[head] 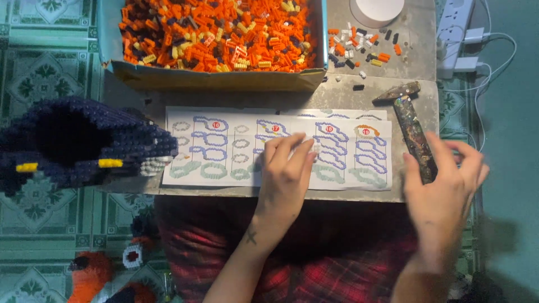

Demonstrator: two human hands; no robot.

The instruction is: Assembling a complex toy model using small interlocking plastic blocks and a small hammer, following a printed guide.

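My left hand (285, 171) rests on the instruction sheet (224, 147), its grip pinched on a small white brick (316, 147) near the sheet's middle. My right hand (443, 188) hovers just right of the sheet, fingers loosely curled, grip released, beside a hammer (412, 126). Above the sheet sits a box (224, 78) of orange bricks; a dark blue model (78, 145) stands left.

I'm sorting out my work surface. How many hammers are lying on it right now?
1. The hammer lies at the right end of the stone slab, beside the instruction sheet, its handle running under the right hand. Others may be hidden outside the view.
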